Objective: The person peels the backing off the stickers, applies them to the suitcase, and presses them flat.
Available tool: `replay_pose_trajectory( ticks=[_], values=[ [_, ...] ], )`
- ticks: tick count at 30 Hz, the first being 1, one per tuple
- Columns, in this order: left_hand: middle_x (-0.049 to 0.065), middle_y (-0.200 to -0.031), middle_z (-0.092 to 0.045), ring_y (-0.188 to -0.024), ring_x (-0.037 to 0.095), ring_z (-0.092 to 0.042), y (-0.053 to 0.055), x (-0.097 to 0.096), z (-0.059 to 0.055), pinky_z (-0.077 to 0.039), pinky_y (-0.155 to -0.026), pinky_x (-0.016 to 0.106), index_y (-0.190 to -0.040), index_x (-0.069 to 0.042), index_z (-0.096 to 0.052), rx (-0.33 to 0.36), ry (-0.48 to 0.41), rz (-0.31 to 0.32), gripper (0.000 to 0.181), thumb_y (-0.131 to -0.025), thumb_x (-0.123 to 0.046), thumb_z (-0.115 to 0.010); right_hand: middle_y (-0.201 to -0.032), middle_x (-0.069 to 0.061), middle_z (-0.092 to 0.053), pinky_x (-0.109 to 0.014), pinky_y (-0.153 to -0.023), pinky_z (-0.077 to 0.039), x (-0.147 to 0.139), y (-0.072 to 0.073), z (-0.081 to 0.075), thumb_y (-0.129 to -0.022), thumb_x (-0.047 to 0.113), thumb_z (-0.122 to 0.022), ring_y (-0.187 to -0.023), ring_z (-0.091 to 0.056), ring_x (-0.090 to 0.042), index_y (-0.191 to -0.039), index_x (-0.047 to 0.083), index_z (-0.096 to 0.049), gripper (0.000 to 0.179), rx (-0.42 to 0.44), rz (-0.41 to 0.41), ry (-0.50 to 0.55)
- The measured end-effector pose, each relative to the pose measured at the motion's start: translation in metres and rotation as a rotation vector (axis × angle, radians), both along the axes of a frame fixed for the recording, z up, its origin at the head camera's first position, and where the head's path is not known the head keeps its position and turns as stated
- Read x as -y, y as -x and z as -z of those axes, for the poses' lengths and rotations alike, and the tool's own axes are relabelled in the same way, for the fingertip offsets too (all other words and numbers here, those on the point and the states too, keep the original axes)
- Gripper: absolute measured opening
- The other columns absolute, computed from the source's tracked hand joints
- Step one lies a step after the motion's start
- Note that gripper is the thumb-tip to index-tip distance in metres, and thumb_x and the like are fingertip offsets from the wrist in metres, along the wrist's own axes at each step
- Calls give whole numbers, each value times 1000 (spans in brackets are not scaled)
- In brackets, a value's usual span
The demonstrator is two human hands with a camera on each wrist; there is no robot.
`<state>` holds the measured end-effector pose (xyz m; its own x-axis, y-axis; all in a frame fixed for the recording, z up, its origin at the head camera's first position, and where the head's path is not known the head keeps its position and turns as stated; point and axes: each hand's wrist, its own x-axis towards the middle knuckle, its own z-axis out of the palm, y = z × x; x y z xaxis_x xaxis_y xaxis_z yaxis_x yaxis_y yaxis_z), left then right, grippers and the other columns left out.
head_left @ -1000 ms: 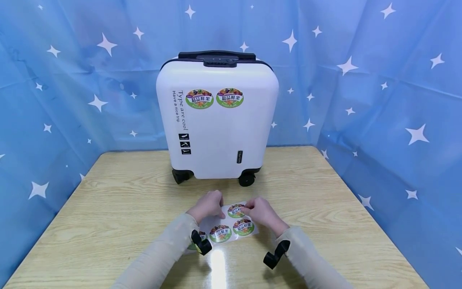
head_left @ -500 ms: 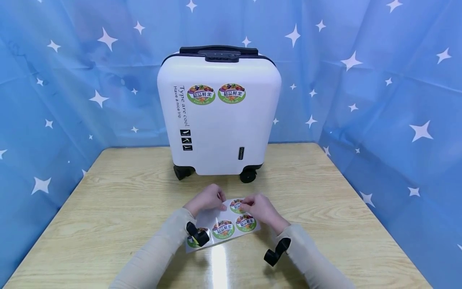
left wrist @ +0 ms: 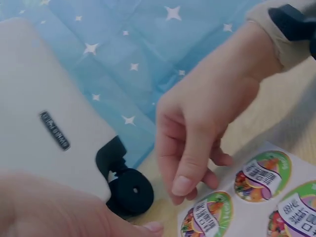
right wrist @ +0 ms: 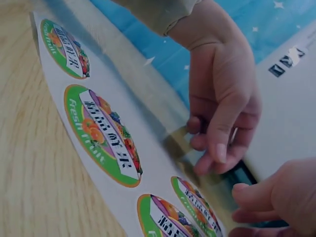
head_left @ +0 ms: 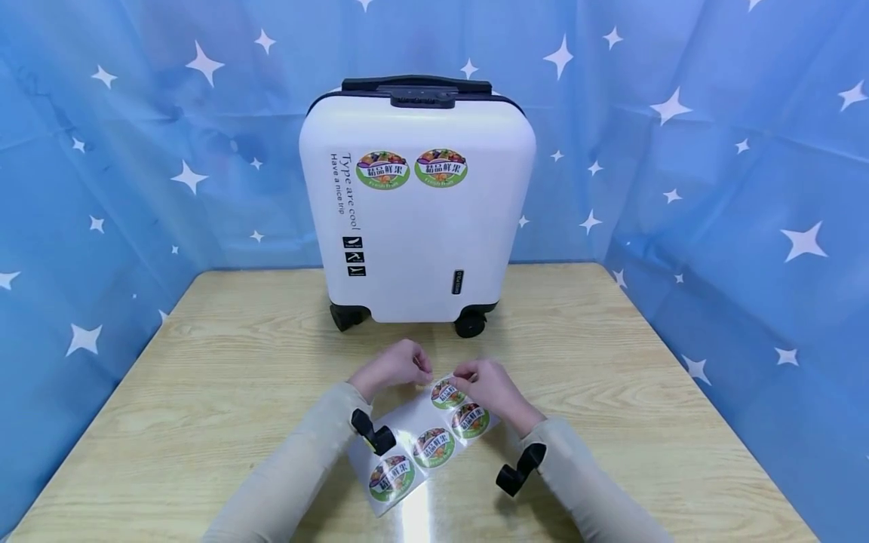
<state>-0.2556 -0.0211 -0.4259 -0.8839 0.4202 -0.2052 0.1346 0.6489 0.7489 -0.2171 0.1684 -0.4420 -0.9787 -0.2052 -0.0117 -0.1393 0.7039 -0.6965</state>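
On the table in front of me lies a white sheet of oval fruit stickers (head_left: 407, 416), turned at an angle. My right hand (head_left: 494, 392) pinches at its far corner, thumb and fingertips overlapping the sticker (head_left: 446, 393) there. Beside it, my left hand (head_left: 394, 369) has curled fingers right at the sheet's far edge; I cannot tell whether they hold it. The left wrist view catches the right hand (left wrist: 207, 118) close over the sheet's end. In the right wrist view the left hand's (right wrist: 222, 108) thumb meets its index finger, just past the stickers.
A white suitcase (head_left: 417, 234) with a black handle (head_left: 416, 84) and wheels stands behind the hands. Two similar oval stickers (head_left: 383, 170) are on its upper front, beside printed lettering. The wooden table (head_left: 224, 362) ends at a blue star-patterned curtain (head_left: 136, 173).
The sheet has turned, its left end swinging toward me and uncovering another sticker. My left fingers have slid right along its far edge, near the right hand. The head view has tilted slightly down.
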Motion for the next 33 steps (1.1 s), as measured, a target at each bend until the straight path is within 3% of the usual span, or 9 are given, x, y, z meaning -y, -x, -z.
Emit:
replay_pose_trajectory(
  ticks=[4, 9, 16, 21, 26, 33],
  values=[
    [2, -68, -57, -61, 16, -52, -9, -6, -2, -43, -55, 27, -69, -7, -60, -59, 156, -17, 25, -70, -20, -82, -87, -3, -61, -32, -72, -49, -1, 1, 1, -84, 17, -68, -79, -58, -15, -99, 2, -69, 21, 0, 3, -7],
    [3, -64, -55, -57, 17, -49, -19, -11, -4, -41, -51, 28, -66, -6, -56, -120, 236, -19, 33, -60, -15, -87, -88, -3, -59, -30, -70, -48, -2, 2, 1, -84, 19, -69, -78, -57, -15, -99, 3, -69, 22, 13, 28, 7],
    [0, -64, -55, -58, 16, -52, -22, -14, -1, -43, -53, 28, -68, -8, -58, -174, 326, -39, 29, -61, -10, -86, -87, -2, -60, -31, -70, -48, -2, 0, 1, -84, 18, -69, -78, -57, -15, -94, 5, -70, 17, -10, 12, 7],
    [-1, -66, -56, -60, 16, -53, -20, -12, 2, -45, -55, 29, -68, -8, -60, -168, 288, -63, 24, -64, -8, -83, -86, -1, -60, -30, -68, -48, -2, -1, 2, -83, 17, -69, -76, -57, -14, -91, 6, -70, 13, -13, 17, 13],
    [1, -68, -56, -61, 16, -52, -14, -8, 4, -43, -56, 28, -70, -6, -61, -150, 176, -64, 21, -66, -4, -81, -86, -2, -60, -29, -66, -47, -2, 0, 3, -83, 17, -69, -76, -57, -14, -91, 7, -71, 13, -18, 12, 15],
    [3, -74, -57, -68, 18, -52, -8, -7, -4, -42, -61, 29, -75, -5, -63, -63, 98, -60, 17, -70, -5, -80, -86, -1, -59, -27, -63, -46, -2, -1, 4, -83, 17, -70, -73, -55, -13, -90, 10, -72, 10, -38, 2, 9]
  ],
)
